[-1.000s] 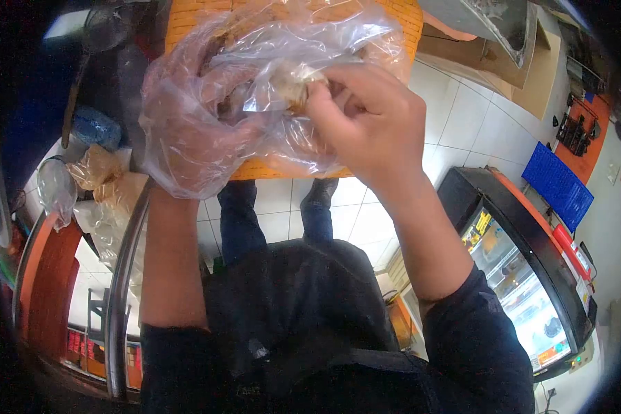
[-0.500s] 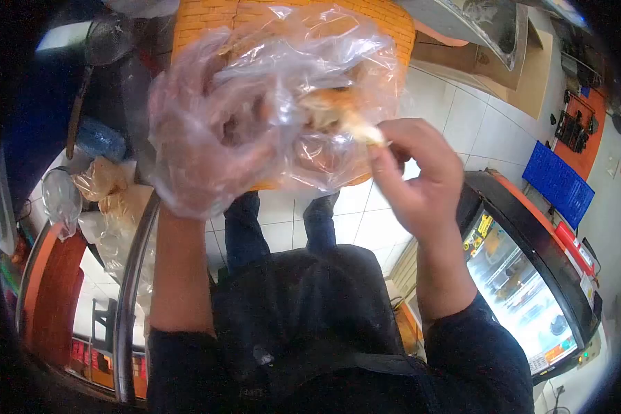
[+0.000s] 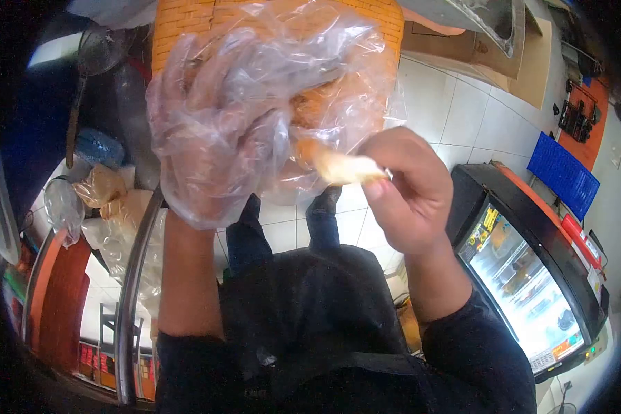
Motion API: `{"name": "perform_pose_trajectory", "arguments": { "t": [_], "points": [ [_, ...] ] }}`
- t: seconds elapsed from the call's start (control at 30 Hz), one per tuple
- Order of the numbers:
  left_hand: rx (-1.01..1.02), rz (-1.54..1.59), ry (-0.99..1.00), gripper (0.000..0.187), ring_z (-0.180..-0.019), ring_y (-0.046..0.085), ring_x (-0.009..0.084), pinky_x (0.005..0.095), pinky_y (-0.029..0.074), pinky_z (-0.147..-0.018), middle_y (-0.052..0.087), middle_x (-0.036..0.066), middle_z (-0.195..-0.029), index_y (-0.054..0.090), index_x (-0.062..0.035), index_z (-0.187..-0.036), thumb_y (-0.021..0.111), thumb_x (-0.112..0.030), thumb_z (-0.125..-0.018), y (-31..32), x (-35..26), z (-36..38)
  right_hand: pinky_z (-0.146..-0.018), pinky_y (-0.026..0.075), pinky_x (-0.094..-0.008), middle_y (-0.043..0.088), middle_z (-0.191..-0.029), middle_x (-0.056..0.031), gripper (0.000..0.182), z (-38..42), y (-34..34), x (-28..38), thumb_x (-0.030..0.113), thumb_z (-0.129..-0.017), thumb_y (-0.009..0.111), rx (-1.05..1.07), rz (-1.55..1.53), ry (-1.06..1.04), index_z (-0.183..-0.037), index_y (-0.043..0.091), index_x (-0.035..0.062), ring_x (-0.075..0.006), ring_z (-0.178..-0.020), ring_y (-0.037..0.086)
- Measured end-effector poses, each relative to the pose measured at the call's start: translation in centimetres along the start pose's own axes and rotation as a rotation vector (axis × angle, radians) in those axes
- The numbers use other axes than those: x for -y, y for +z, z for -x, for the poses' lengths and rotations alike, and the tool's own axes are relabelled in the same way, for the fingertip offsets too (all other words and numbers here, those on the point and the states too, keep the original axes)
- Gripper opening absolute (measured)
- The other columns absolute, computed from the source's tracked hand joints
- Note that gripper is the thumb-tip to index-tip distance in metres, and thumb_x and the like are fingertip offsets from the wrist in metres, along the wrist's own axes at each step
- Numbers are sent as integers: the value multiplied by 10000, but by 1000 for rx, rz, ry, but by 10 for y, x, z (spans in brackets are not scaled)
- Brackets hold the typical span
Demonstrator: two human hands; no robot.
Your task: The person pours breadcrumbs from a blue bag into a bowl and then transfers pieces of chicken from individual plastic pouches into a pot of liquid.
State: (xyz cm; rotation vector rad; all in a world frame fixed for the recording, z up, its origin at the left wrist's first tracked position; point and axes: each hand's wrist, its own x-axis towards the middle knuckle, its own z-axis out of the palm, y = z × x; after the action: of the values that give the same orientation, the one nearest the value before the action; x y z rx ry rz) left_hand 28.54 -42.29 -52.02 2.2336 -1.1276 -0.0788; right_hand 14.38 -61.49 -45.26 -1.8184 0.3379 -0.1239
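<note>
My left hand point(image 3: 207, 131) is inside a thin clear plastic bag point(image 3: 317, 55), seen through the film. Its fingers are stretched out and apart, over an orange woven surface point(image 3: 179, 17). To the right of it, my bare right hand point(image 3: 414, 186) pinches a small piece of food point(image 3: 348, 168) between thumb and forefinger. That piece is pale cream at the held end and orange-brown at the far tip. Its tip sits right at the lower edge of the bag. Crumpled folds of the bag spread across the woven surface between my hands.
A lit display fridge point(image 3: 524, 290) stands at the right, below a blue panel point(image 3: 564, 174). At the upper right is a cardboard box point(image 3: 510, 69). Plastic bags point(image 3: 121, 214) lie at the left beside a curved metal rail point(image 3: 134, 297). White floor tiles point(image 3: 428, 96) show below.
My right hand has drawn the food piece down and a little left, out toward the bag's lower edge. My left hand's fingers have straightened within the bag.
</note>
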Motion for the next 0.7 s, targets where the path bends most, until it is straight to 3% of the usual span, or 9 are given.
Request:
{"name": "perform_pose_trajectory", "arguments": {
  "t": [0.13, 0.2, 0.27, 0.3, 0.33, 0.4, 0.53, 0.6, 0.7],
  "points": [
    [-39, 92, 11, 610, -1375, 456, 338, 523, 381, -1141, 495, 163, -1453, 563, -105, -1360, 735, -339, -825, -15, 2, 14, -657, 494, -320, 657, -869, -90, 177, 14, -15, 18, 121, -851, 701, 314, -408, 43, -989, 734, 17, -241, -721, 624],
    [-216, 292, -199, 622, -1387, 446, 336, 527, 376, -1150, 487, 165, -1459, 545, -107, -1389, 719, -351, -844, -22, 6, 40, -683, 517, -334, 652, -906, -98, 192, 20, -16, 31, 152, -869, 704, 490, -639, 36, -1004, 737, 19, -272, -742, 645],
    [-472, 611, -512, 669, -1396, 434, 339, 527, 391, -1151, 440, 171, -1492, 417, -106, -1491, 617, -396, -923, -22, 11, 75, -616, 478, -317, 655, -940, -107, 319, 23, -6, 42, 292, -949, 705, 587, -875, -17, -1059, 754, -4, -220, -693, 612],
    [-633, 891, -748, 686, -1389, 439, 341, 528, 403, -1145, 419, 171, -1505, 351, -103, -1526, 560, -422, -956, -19, 14, 89, -581, 470, -311, 631, -931, -104, 300, 27, 4, 45, 282, -955, 698, 597, -957, -52, -1046, 760, 3, -205, -667, 593],
    [-697, 964, -880, 688, -1387, 441, 340, 526, 404, -1143, 420, 171, -1504, 354, -102, -1524, 562, -425, -953, -13, 26, 96, -547, 462, -305, 606, -922, -101, 282, 33, 14, 49, 272, -961, 691, 602, -1042, -77, -1032, 766, 10, -190, -640, 574],
    [-726, 974, -1074, 693, -1383, 443, 339, 523, 405, -1140, 422, 171, -1504, 360, -102, -1521, 567, -432, -948, -3, 58, 109, -540, 458, -306, 581, -917, -104, 278, 43, 31, 54, 284, -964, 692, 571, -1187, -63, -1026, 776, 26, -189, -639, 560],
    [-657, 859, -1238, 702, -1376, 447, 335, 516, 406, -1133, 426, 170, -1502, 373, -100, -1515, 576, -445, -938, 21, 134, 139, -614, 497, -348, 601, -920, -128, 297, 51, 46, 55, 325, -968, 696, 502, -1331, 11, -989, 777, 40, -256, -735, 616],
    [-612, 776, -1289, 707, -1372, 450, 334, 513, 407, -1130, 428, 170, -1501, 379, -100, -1512, 580, -451, -933, 28, 169, 154, -660, 509, -340, 615, -945, -120, 276, 45, 45, 49, 291, -951, 710, 531, -1322, 45, -1041, 755, 34, -251, -770, 636],
    [-529, 662, -1336, 714, -1366, 453, 331, 508, 408, -1124, 431, 170, -1499, 389, -99, -1507, 587, -461, -925, 40, 220, 174, -747, 493, -285, 622, -1006, -76, 390, 38, 37, 30, 213, -909, 757, 611, -1211, 209, -1245, 689, 28, -173, -819, 622]
  ]
}}
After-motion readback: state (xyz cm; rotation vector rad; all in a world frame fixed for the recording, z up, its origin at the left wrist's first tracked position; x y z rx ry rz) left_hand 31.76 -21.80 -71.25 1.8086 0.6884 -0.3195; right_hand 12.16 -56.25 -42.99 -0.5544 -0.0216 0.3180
